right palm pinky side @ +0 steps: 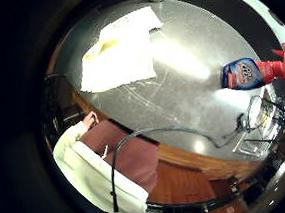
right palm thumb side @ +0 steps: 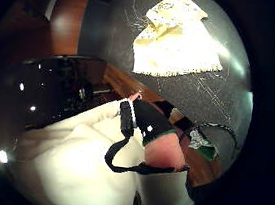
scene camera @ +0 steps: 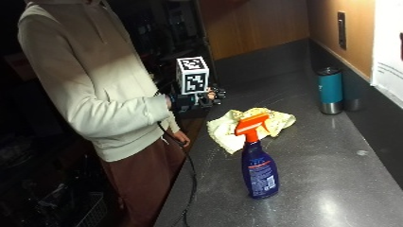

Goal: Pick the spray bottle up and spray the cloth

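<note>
Outside view: spray bottle [scene camera: 258, 163], blue body, orange trigger head, upright on the dark bench [scene camera: 327, 189], long axis vertical, nozzle toward the person. Yellow cloth [scene camera: 250, 124] crumpled just behind it. Teal tumbler [scene camera: 330, 90] near the wall. Right hand [scene camera: 189, 101] raised at the bench edge, well apart from bottle and cloth; fingers' state cannot be told.

Little-finger palm view: spray bottle [right palm pinky side: 257, 71] standing on bench [right palm pinky side: 192, 97], cloth [right palm pinky side: 120, 53] well apart from it.

Thumb palm view: cloth [right palm thumb side: 178, 39] spread on bench [right palm thumb side: 218, 100]; pale sleeve [right palm thumb side: 85, 161] close by.
</note>
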`<state>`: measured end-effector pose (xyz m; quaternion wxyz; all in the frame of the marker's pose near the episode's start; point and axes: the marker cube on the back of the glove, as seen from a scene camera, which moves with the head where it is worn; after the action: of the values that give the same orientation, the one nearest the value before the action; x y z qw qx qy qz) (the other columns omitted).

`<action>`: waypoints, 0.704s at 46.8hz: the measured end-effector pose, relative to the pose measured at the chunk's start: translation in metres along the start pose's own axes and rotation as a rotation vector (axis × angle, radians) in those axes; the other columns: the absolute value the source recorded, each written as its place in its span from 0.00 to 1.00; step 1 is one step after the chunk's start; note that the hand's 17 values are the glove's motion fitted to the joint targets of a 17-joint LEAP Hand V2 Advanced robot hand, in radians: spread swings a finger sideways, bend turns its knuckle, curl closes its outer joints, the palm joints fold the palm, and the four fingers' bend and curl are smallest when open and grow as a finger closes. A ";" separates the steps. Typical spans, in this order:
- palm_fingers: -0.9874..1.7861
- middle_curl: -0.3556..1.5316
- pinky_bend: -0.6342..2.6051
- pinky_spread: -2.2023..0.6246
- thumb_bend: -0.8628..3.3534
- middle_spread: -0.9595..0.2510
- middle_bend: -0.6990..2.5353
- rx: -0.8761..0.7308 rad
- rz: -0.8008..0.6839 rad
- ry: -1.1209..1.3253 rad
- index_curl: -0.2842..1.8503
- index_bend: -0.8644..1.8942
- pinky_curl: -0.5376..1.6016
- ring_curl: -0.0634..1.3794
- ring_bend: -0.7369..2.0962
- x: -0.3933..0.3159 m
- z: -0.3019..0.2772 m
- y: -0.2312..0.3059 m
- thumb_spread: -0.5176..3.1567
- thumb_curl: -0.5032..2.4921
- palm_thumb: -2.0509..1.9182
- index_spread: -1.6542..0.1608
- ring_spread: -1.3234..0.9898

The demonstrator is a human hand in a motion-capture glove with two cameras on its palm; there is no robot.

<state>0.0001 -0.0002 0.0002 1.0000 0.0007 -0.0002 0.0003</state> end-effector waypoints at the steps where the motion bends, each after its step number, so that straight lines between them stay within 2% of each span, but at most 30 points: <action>1: 0.42 0.21 0.30 0.81 0.26 0.77 0.28 0.001 0.001 0.000 0.16 0.40 0.28 0.05 0.32 0.000 0.000 0.000 0.25 0.20 0.61 0.81 0.57; 12: 0.40 0.26 0.30 0.83 0.25 0.75 0.28 0.037 0.001 -0.011 0.22 0.40 0.33 0.09 0.32 0.001 0.003 0.001 0.38 0.22 0.63 0.72 0.57; 33: 0.40 0.31 0.30 0.84 0.22 0.75 0.27 0.140 0.033 -0.047 0.26 0.38 0.37 0.13 0.33 0.012 0.008 0.016 0.43 0.26 0.65 0.69 0.58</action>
<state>0.0119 0.0158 0.0082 0.9971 0.0705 -0.0236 0.0166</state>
